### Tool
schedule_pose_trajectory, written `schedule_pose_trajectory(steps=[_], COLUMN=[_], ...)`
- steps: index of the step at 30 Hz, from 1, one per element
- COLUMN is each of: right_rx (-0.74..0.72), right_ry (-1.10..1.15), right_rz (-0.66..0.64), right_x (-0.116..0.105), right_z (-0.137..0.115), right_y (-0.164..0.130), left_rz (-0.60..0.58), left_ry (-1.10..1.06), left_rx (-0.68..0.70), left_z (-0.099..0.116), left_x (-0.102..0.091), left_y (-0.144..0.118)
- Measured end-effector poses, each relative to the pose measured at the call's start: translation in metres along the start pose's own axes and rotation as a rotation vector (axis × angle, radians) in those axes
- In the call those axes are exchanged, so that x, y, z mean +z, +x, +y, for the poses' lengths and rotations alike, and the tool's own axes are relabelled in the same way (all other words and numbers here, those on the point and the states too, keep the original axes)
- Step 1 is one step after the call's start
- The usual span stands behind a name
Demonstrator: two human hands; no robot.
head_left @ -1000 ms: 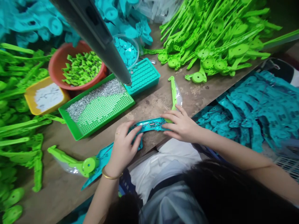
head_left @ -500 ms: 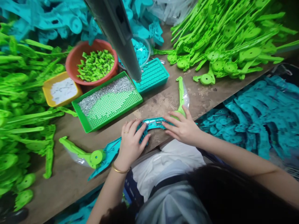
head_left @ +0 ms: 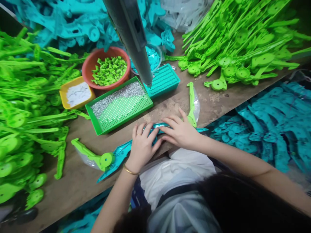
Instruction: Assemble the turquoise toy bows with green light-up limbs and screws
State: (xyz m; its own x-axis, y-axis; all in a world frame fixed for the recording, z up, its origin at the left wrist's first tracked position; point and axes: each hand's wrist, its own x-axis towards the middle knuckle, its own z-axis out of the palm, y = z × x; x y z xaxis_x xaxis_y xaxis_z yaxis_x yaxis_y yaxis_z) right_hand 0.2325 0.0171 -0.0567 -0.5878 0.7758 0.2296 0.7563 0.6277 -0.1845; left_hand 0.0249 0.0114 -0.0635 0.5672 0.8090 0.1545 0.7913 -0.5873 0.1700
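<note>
By bent fingers of the left hand and right hand, a blue casing is being covered near the table edge, seemingly for steadiness; whether it is being gripped cannot be told. Glossy, mostly hidden, it is being flanked by a green lever. Silvery bits are being kept nearby in a green tray.

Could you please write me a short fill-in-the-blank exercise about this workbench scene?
1. The left hand and the ____ hand are both at the turquoise part.
2. The tiny metal pieces lie in the ____ tray.
3. The contents of the yellow container are ____ in colour.

Missing words: right; green; white.
</note>
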Motion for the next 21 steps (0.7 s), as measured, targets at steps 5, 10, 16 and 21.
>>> schedule_pose_trajectory(steps=[5,10,16,21], right_rx=[0.015,0.058,0.111,0.201], right_ry=[0.024,0.087,0.178,0.348], right_rz=[-0.043,-0.096,-0.143,-0.152], right_x=[0.007,0.008,0.007,0.003], right_z=[-0.004,-0.003,-0.002,0.005], right_y=[0.009,0.008,0.011,0.013], left_rz=[-0.014,-0.016,0.006,0.014], left_ry=[0.023,0.014,-0.05,-0.15], left_rx=[0.014,0.011,-0.02,-0.031], left_z=[-0.001,0.0,-0.003,-0.007], left_x=[0.0,0.002,0.009,0.012], left_y=[0.002,0.002,0.0,-0.002])
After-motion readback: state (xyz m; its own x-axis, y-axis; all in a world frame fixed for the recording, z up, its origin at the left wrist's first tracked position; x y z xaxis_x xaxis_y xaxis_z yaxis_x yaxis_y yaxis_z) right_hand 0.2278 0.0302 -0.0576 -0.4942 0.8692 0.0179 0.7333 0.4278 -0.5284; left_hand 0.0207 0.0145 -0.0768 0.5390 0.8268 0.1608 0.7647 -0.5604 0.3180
